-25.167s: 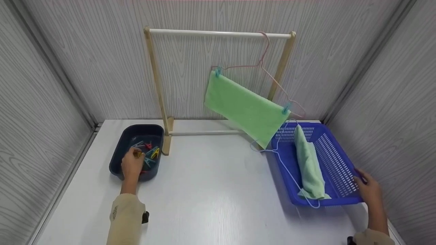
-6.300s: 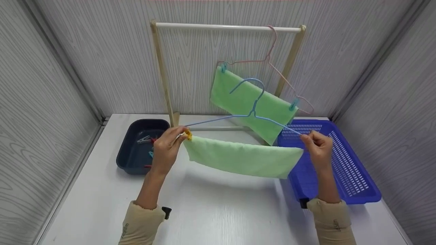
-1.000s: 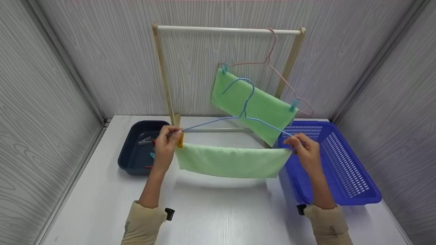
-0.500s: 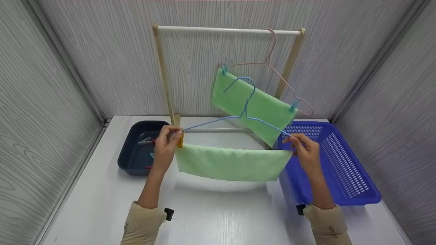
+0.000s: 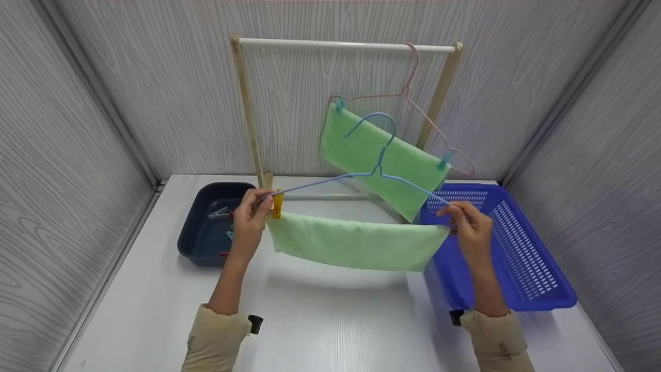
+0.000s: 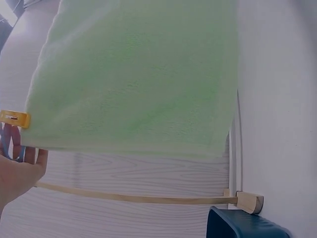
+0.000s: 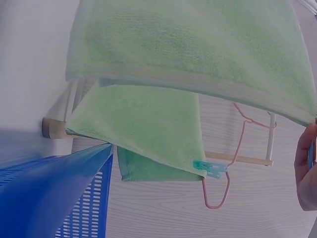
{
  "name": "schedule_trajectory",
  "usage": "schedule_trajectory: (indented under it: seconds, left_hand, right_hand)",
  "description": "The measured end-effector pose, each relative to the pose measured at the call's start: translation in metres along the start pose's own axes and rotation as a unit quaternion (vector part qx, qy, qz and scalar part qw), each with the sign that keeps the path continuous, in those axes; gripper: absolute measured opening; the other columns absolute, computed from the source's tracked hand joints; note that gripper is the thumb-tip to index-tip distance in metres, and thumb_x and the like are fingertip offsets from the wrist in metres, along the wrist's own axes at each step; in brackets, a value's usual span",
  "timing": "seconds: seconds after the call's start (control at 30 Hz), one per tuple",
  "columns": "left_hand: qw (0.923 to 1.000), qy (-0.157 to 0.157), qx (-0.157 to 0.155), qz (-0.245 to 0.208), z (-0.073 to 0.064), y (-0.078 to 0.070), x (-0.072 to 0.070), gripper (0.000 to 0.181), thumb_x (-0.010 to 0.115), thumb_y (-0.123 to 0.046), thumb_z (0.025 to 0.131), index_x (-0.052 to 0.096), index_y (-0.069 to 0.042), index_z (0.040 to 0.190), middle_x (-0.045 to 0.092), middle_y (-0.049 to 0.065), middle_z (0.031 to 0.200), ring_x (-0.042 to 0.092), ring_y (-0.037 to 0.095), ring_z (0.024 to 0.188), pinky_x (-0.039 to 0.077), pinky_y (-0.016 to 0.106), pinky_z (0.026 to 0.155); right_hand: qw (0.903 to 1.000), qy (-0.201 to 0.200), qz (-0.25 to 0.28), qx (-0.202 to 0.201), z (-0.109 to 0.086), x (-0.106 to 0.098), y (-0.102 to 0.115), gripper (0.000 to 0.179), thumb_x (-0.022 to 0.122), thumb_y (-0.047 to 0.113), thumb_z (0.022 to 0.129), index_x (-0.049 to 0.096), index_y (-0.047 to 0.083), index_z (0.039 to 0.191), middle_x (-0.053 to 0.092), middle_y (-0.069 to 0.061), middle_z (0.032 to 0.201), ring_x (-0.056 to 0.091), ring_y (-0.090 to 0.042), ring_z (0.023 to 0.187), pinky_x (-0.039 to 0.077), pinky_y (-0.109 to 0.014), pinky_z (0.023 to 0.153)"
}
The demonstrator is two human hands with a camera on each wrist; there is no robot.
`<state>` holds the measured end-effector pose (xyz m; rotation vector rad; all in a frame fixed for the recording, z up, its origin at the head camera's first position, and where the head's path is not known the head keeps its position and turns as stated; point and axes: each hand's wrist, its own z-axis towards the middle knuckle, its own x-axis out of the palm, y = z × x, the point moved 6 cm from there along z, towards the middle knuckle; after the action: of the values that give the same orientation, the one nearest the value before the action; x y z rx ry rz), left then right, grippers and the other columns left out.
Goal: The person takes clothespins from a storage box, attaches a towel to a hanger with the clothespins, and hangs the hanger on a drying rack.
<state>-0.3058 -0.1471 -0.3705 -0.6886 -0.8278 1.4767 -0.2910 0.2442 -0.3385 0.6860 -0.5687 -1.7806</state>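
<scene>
In the head view, a blue wire hanger (image 5: 381,164) is held up above the table between both hands. The left hand (image 5: 249,221) grips its left end. Beside those fingers a yellow clothespin (image 5: 278,204) stands at the towel's upper left corner, seen clamped on its edge in the left wrist view. Below the hanger, a light green towel (image 5: 356,244) hangs folded. My right hand (image 5: 472,232) pinches the hanger's right end, with the towel's upper right corner right at its fingers. No clothespin shows at that corner.
Behind, a rack with a white rail (image 5: 320,44) carries a pink hanger (image 5: 382,95) with another green towel (image 5: 335,137) clipped by two teal clothespins. A dark bin (image 5: 193,243) with several clothespins stands left, a blue basket (image 5: 516,248) right.
Since the oldest frame, the blue hanger and towel have left the basket, and a yellow clothespin now sits on the towel. Over the last second, hanger and right hand have shifted slightly right.
</scene>
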Motion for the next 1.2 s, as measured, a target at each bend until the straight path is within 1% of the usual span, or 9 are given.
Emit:
schedule_trajectory:
  seconds: [0.27, 0.4, 0.5, 0.63, 0.73, 0.87, 1.0, 1.1, 1.2]
  left_hand:
    - [0.9999, -0.006, 0.007, 0.006, 0.002, 0.0, -0.007, 0.018, 0.043, 0.008, 0.093, 0.053, 0.015, 0.105, 0.055, 0.014, 0.101, 0.052, 0.015, 0.098, 0.039, 0.027, 0.089]
    - [0.9997, -0.016, -0.017, 0.003, 0.002, 0.002, -0.012, 0.02, 0.043, 0.0, 0.096, 0.053, 0.014, 0.107, 0.055, 0.015, 0.102, 0.052, 0.017, 0.101, 0.039, 0.028, 0.092]
    - [0.9997, -0.018, -0.016, -0.001, 0.001, 0.004, -0.016, 0.024, 0.044, -0.008, 0.098, 0.054, 0.012, 0.107, 0.055, 0.019, 0.104, 0.052, 0.02, 0.102, 0.039, 0.031, 0.093]
    - [0.9995, -0.024, -0.014, 0.015, 0.001, -0.006, -0.016, 0.024, 0.042, -0.004, 0.098, 0.053, 0.015, 0.106, 0.055, 0.023, 0.103, 0.053, 0.017, 0.1, 0.04, 0.03, 0.091]
    - [0.9984, -0.036, -0.028, 0.034, 0.0, -0.011, -0.019, 0.022, 0.04, 0.001, 0.097, 0.052, 0.018, 0.104, 0.056, 0.021, 0.102, 0.054, 0.013, 0.096, 0.04, 0.031, 0.09]
    - [0.9956, -0.054, -0.042, 0.063, -0.001, 0.002, -0.03, 0.021, 0.042, 0.0, 0.097, 0.053, 0.017, 0.102, 0.056, 0.021, 0.101, 0.054, 0.018, 0.095, 0.042, 0.033, 0.088]
    - [0.9909, -0.067, -0.056, 0.103, -0.002, 0.027, -0.044, 0.021, 0.044, -0.003, 0.097, 0.056, 0.013, 0.104, 0.056, 0.019, 0.103, 0.052, 0.027, 0.098, 0.041, 0.027, 0.087]
    - [0.9852, -0.075, -0.068, 0.138, -0.001, 0.046, -0.055, 0.022, 0.046, -0.009, 0.097, 0.058, 0.008, 0.106, 0.057, 0.015, 0.105, 0.052, 0.023, 0.1, 0.041, 0.024, 0.088]
    - [0.9779, -0.081, -0.081, 0.175, -0.002, 0.056, -0.063, 0.022, 0.048, -0.012, 0.097, 0.059, 0.005, 0.105, 0.058, 0.012, 0.104, 0.053, 0.016, 0.097, 0.041, 0.023, 0.086]
  right_hand:
    - [0.9999, -0.004, 0.011, -0.008, 0.0, -0.003, 0.001, 0.015, 0.05, -0.006, 0.091, 0.061, -0.014, 0.083, 0.066, -0.009, 0.073, 0.046, -0.017, 0.052, 0.044, -0.016, 0.042]
    - [0.9999, -0.007, 0.008, -0.006, 0.0, -0.003, 0.0, 0.015, 0.05, -0.006, 0.091, 0.061, -0.014, 0.083, 0.065, -0.008, 0.073, 0.047, -0.012, 0.054, 0.044, -0.016, 0.043]
    - [1.0, -0.008, 0.003, -0.001, 0.0, -0.004, -0.002, 0.015, 0.05, -0.007, 0.091, 0.061, -0.014, 0.083, 0.065, -0.006, 0.073, 0.048, -0.007, 0.056, 0.044, -0.016, 0.042]
    - [0.9999, -0.008, -0.008, 0.004, 0.0, -0.005, -0.003, 0.015, 0.049, -0.009, 0.091, 0.061, -0.014, 0.083, 0.065, -0.006, 0.073, 0.048, -0.005, 0.056, 0.045, -0.017, 0.042]
    - [0.9999, -0.01, -0.01, 0.006, 0.0, -0.006, -0.004, 0.015, 0.049, -0.009, 0.091, 0.061, -0.014, 0.083, 0.065, -0.007, 0.073, 0.049, -0.007, 0.056, 0.045, -0.016, 0.042]
    - [0.9998, -0.013, -0.003, 0.012, -0.001, -0.007, -0.004, 0.015, 0.049, -0.008, 0.091, 0.06, -0.014, 0.083, 0.065, -0.005, 0.074, 0.049, -0.012, 0.056, 0.046, -0.017, 0.043]
    - [0.9997, -0.015, 0.005, 0.017, -0.001, -0.008, -0.004, 0.015, 0.049, -0.008, 0.091, 0.06, -0.014, 0.083, 0.065, -0.005, 0.074, 0.049, -0.015, 0.056, 0.047, -0.018, 0.044]
    - [0.9998, -0.015, 0.01, 0.011, 0.0, -0.008, -0.004, 0.016, 0.048, -0.009, 0.091, 0.06, -0.015, 0.083, 0.065, -0.005, 0.074, 0.048, -0.018, 0.055, 0.047, -0.018, 0.043]
    - [0.9998, -0.014, 0.011, 0.002, 0.001, -0.009, -0.004, 0.016, 0.048, -0.01, 0.091, 0.06, -0.015, 0.083, 0.065, -0.005, 0.074, 0.048, -0.018, 0.054, 0.045, -0.016, 0.043]
